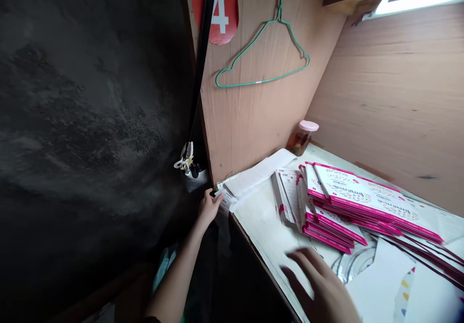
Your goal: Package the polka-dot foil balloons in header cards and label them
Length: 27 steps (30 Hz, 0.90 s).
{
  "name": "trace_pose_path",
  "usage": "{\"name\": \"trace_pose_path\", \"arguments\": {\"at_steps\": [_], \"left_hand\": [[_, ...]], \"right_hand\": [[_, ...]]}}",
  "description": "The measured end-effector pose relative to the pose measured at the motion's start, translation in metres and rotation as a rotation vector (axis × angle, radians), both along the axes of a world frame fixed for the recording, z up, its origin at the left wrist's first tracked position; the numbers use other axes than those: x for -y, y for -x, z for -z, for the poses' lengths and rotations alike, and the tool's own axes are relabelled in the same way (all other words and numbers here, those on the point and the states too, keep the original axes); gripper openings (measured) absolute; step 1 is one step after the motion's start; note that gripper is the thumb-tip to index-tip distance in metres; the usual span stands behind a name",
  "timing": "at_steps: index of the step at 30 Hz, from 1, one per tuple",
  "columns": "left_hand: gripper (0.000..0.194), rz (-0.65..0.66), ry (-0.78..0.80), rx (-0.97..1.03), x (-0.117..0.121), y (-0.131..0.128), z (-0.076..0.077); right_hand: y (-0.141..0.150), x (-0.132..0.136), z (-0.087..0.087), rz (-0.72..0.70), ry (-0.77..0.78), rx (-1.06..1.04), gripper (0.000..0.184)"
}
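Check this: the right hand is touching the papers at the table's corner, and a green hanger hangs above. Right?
No: the head view shows the left hand, not the right hand, touching the papers at the corner of the table. The green hanger does hang above.

Clocked from its centre, your white tabletop (261, 219) carries a pink-lidded jar (301, 140) at 11 o'clock and long white paper strips (259, 174) along the edge at 10. You have printed pink-and-white flat cartons (362, 192) piled toward 2, white sheets (380, 271) at 4, and a silvery curved item (357, 260) at 5.
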State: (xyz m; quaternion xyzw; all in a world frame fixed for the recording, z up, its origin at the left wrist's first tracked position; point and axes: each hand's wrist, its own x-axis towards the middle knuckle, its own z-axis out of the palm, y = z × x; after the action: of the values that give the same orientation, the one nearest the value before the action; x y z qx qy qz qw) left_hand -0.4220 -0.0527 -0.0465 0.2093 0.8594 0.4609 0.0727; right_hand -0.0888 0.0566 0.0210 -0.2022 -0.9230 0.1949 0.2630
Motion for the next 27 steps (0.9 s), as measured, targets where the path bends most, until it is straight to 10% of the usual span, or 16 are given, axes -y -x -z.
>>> {"name": "trace_pose_path", "arguments": {"at_steps": [6, 14, 23, 27], "left_hand": [[0.054, 0.117, -0.219, 0.053, 0.003, 0.002, -0.019], [0.065, 0.315, -0.454, 0.445, 0.003, 0.002, -0.035], [0.066, 0.42, -0.474, 0.601, 0.02, -0.001, -0.052], [0.066, 0.373, -0.472, 0.583, 0.022, 0.002, -0.044]], "right_hand": [[0.172, -0.046, 0.012, -0.111, -0.206, 0.234, 0.044], [0.238, -0.038, 0.007, -0.022, -0.231, 0.288, 0.021], [0.212, -0.168, -0.148, 0.416, -0.194, 0.001, 0.028], [0.202, -0.201, -0.186, 0.43, -0.163, -0.313, 0.026]]}}
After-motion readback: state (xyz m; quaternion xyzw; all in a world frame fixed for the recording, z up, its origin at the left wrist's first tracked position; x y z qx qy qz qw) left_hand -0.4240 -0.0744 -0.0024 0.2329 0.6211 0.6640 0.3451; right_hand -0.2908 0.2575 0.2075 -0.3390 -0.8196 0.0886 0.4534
